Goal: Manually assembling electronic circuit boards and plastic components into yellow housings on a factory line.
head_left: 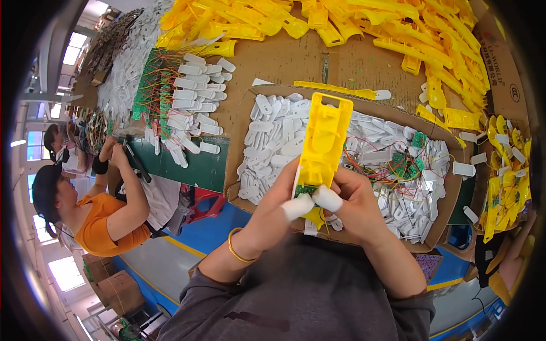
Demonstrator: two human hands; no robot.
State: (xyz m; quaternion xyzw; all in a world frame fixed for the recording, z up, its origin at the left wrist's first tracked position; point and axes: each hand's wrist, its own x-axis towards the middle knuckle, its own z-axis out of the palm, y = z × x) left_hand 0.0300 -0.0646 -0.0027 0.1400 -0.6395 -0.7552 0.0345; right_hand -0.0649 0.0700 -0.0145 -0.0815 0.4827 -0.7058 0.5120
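Biggest thing first: there's an open cardboard box (pixel 456 196) mid-frame, packed with loose white plastic pieces (pixel 273 133), plus a tangle of wired green boards (pixel 420 140) toward its right side. Held above it, centre of frame, is one long yellow housing (pixel 331 122), hollow side up. Both hands are on it: left hand (pixel 272 209) closed around the left edge, right hand (pixel 359 200) around the right, white-wrapped thumbs meeting at the lower end. Right there sits a small green board (pixel 307 190). My guess is they're seating it, so the next move calls for steady, even thumb pressure without pinching wires.
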